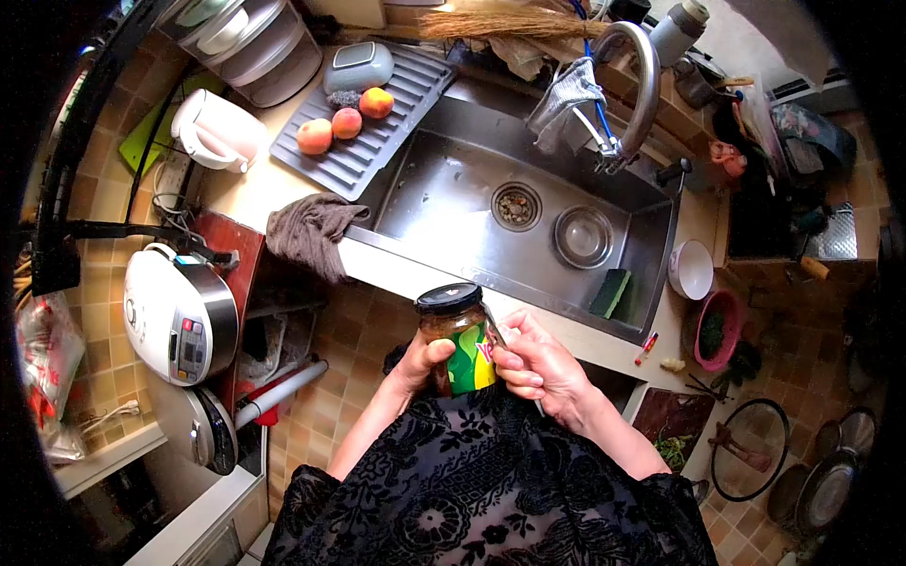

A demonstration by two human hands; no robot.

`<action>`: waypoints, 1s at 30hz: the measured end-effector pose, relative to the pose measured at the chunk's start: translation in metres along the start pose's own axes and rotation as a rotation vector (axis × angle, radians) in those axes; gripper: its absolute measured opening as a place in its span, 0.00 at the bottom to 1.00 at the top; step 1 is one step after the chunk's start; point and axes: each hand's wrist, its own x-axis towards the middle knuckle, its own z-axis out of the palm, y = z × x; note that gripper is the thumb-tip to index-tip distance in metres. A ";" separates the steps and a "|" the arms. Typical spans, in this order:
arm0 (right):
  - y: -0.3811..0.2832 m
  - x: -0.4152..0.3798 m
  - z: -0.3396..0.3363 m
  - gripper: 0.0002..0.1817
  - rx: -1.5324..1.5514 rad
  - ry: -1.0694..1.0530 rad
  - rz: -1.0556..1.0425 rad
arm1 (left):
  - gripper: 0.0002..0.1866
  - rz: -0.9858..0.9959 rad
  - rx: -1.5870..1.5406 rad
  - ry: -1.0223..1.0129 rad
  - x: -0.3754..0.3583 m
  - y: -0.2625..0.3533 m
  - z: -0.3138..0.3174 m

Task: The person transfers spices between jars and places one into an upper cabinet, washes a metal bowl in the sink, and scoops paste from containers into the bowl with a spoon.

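A glass jar [462,363] with a black lid [448,298] and a green and yellow label stands upright in front of my body. My left hand [418,363] is wrapped round its left side. In my right hand [540,365], closed at the jar's right side, is a slim metal utensil [494,328]. The utensil's upper end lies close to the lid's edge, and its lower end pokes out under my fingers. Its kind is hard to tell, since the fingers cover its middle. The lid is on the jar.
Beyond the jar is a steel sink [434,203] with a small metal bowl [583,237], a green sponge [611,292] and a curved faucet [649,85]. Peaches [346,124] lie on a grey drying rack [316,170]. A brown cloth [316,236] hangs over the counter edge.
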 end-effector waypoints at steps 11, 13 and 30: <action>0.000 0.001 -0.016 0.02 0.228 -0.098 0.177 | 0.45 -0.035 0.004 0.027 -0.001 0.001 0.006; 0.000 -0.001 -0.014 0.01 0.187 -0.084 0.150 | 0.45 -0.036 0.008 0.029 -0.002 0.002 0.005; -0.134 -0.046 -0.156 0.28 -0.303 0.632 -0.852 | 0.49 0.276 0.298 -0.046 0.038 0.058 0.022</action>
